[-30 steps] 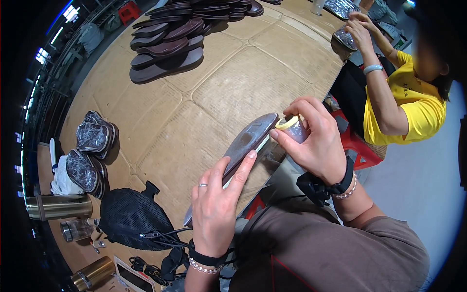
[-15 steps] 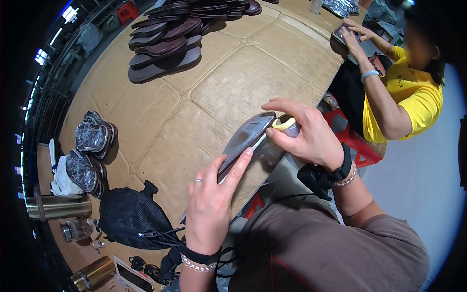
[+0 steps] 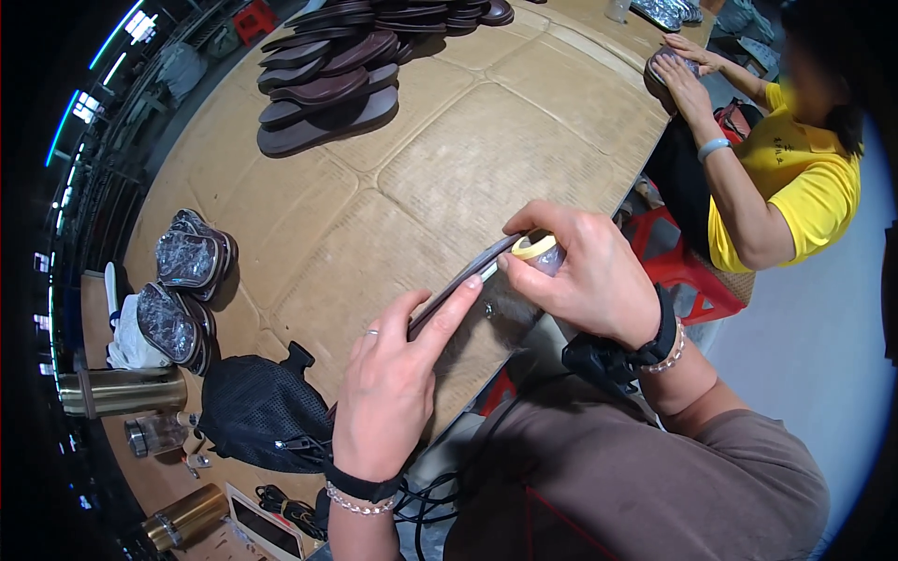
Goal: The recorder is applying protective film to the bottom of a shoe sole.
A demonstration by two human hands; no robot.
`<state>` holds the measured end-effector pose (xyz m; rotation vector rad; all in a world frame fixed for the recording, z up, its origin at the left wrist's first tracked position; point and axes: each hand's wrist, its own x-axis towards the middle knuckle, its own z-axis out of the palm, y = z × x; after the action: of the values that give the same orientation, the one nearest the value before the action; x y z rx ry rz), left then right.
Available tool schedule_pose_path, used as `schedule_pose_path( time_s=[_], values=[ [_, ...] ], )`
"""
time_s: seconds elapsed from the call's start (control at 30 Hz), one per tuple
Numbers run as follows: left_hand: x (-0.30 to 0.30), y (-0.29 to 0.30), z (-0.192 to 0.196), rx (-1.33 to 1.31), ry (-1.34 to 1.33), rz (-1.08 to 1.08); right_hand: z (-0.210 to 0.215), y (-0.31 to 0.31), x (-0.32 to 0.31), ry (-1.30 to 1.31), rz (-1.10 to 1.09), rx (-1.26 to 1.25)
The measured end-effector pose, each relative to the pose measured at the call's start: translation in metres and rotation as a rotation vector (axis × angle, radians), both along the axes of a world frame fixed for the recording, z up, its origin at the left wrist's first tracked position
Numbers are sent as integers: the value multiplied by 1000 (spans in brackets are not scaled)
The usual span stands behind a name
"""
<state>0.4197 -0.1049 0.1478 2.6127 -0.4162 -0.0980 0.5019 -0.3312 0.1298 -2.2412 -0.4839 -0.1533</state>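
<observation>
A dark brown shoe sole (image 3: pixel 460 280) is seen almost edge-on, tilted above the near part of the table. My left hand (image 3: pixel 385 393) is closed on its near end, the index finger lying along its side. At the far end my right hand (image 3: pixel 603 280) is curled around a small roll of clear film (image 3: pixel 535 249) with a yellow rim. The roll is against or very close to the sole's tip. Part of the sole is hidden by my fingers, and I cannot make out where the film meets it.
Brown soles (image 3: pixel 329 122) are piled at the back; film-wrapped ones (image 3: pixel 192 257) lie at the left. A black mesh bag (image 3: pixel 262 411), gold flask (image 3: pixel 126 391) and phone (image 3: pixel 267 524) are nearer. A person in a yellow shirt (image 3: pixel 795 187) handles a sole (image 3: pixel 659 77) at the right.
The sole has turned from showing its broad face to nearly edge-on. Both my hands have shifted slightly left, still holding the sole and the roll. The other person's hands have moved a little.
</observation>
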Motion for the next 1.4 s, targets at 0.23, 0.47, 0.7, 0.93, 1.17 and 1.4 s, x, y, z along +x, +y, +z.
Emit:
schedule_pose_path(
  time_s=[0.23,0.47,0.7,0.93,1.17,1.4],
  values=[
    [2,-6,-14,9,-84,-28,-6,-10,-1,5,102,76],
    [-3,-8,-17,20,-104,-9,-7,-16,-12,14,77,97],
    [-6,-10,-18,15,-94,20,-6,-15,-19,-103,-27,43],
    [-6,-13,-17,24,-125,17,-7,-15,-17,-139,-60,16],
    [-8,-11,-17,36,-93,14,-7,-12,-15,-158,-80,-4],
    [-8,-8,-20,10,-90,4,-6,-8,-13,-137,-92,1]
  ],
)
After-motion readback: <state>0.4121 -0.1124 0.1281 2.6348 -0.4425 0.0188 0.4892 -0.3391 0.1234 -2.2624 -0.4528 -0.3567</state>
